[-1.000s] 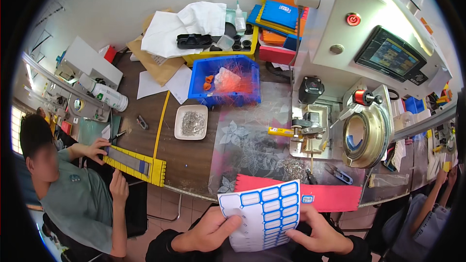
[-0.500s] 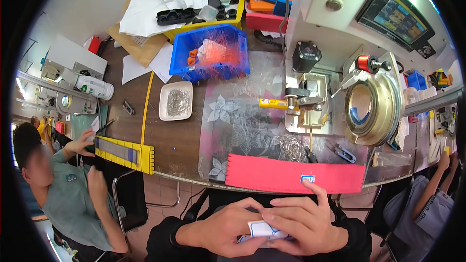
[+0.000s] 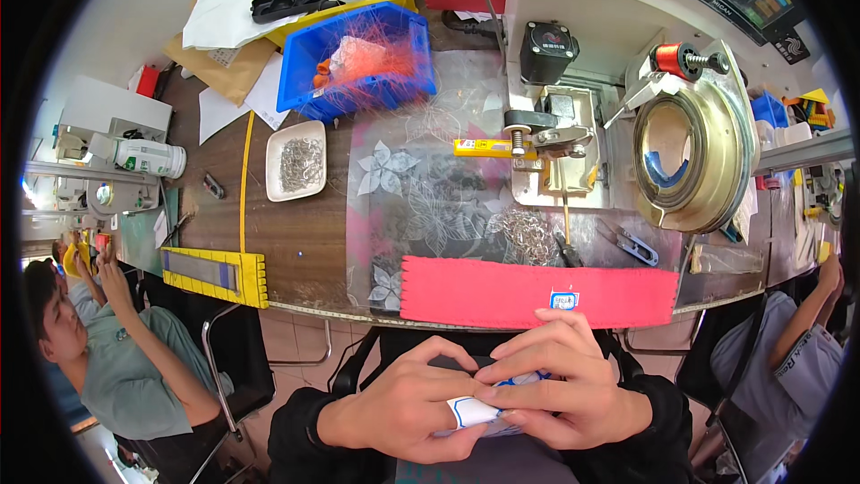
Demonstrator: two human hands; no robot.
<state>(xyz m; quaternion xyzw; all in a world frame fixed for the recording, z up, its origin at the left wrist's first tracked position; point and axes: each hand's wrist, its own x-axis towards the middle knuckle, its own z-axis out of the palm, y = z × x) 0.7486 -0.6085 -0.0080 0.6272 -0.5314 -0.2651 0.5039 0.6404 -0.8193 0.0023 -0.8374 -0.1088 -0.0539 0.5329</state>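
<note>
Item 1 — white label sheet w/ blue-edged stickers (image 3: 479,410): we see it folded small, held below the near edge of the bench (image 3: 296,260), just under the red felt strip (image 3: 537,291).

Item 2 — left hand (image 3: 403,408): grip clenched on the sheet from the left, thumb on top.

Item 3 — right hand (image 3: 560,385): grip clenched on the same sheet, fingers curled over it, touching the left hand.

Item 4 — red felt strip: flat along the bench's near edge, small white sticker (image 3: 563,301) on its upper side.

Item 5 — white dish of small metal parts (image 3: 296,159): well up-left of the strip. Blue bin (image 3: 358,58) w/ orange strands beyond it.

Item 6 — yellow ruler-like block (image 3: 215,273): left of the strip, at bench edge.

Item 7 — brass-coloured ring fixture (image 3: 690,148): up-right of the strip; a grey machine (image 3: 555,139) just left of it.
</note>
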